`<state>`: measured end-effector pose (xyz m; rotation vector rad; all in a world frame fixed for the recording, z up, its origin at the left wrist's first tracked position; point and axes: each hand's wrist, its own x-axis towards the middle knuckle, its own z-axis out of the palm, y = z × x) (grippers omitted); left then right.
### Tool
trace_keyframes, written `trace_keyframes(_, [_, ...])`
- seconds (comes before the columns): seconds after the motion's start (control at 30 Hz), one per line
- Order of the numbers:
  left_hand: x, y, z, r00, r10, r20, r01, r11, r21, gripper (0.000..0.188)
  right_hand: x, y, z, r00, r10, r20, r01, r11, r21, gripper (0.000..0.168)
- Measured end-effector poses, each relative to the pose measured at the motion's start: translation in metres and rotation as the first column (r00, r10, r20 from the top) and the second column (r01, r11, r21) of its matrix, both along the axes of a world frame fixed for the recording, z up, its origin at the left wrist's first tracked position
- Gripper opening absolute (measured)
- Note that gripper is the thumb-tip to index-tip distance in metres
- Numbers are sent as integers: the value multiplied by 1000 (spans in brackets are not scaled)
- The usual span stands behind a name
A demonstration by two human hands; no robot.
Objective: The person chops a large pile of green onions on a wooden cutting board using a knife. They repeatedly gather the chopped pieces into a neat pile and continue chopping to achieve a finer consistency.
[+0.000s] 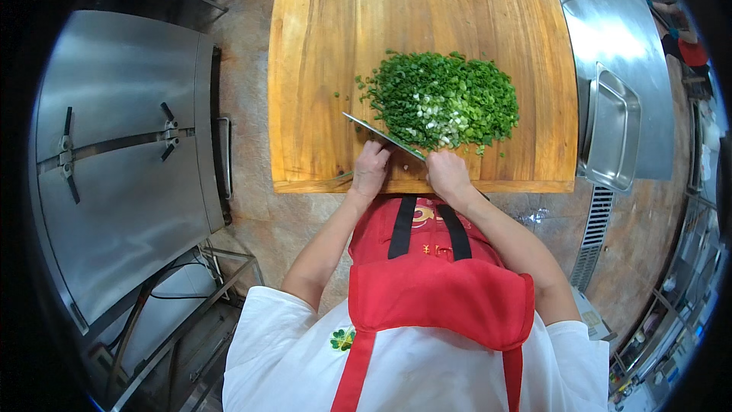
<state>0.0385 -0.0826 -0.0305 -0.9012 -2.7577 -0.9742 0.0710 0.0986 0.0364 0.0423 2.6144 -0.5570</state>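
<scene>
My right hand (449, 174) grips the handle end of a kitchen knife (384, 137), and the handle is hidden in my fist. The blade slants away to the upper left, low over a wooden cutting table (423, 0). Just on the near side of the blade is my left hand (370, 169), its fingers curled down close to the metal. Whether anything is pinched beneath those fingers is hidden. Beyond the knife spreads a large heap of chopped scallions (446, 97), mostly green with white pieces near its front. A thin green strip (343, 175) lies left of my left hand.
A stainless steel pan (615, 131) sits on a metal counter (617, 40) to the right. On the left stands a steel cabinet (126, 126) with latch handles. A floor drain grate (593, 234) runs at the right. Part of another person (689, 48) shows at the far right.
</scene>
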Motion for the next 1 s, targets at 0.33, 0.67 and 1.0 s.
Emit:
trace_keyframes(0.33, [-2,1,1,998,67,18,-68,997,40,20,-12,-5,-1,992,-81,-102,74,995,-69,12])
trace_keyframes(0.67, [-3,3,11,993,-21,-113,23,1000,9,16,-19,-13,-27,995,-53,-90,49,998,-42,11])
trace_keyframes(1.0, [1,-8,-7,999,18,49,-14,996,-87,20,-7,-16,-6,1000,-21,-3,21,999,45,13])
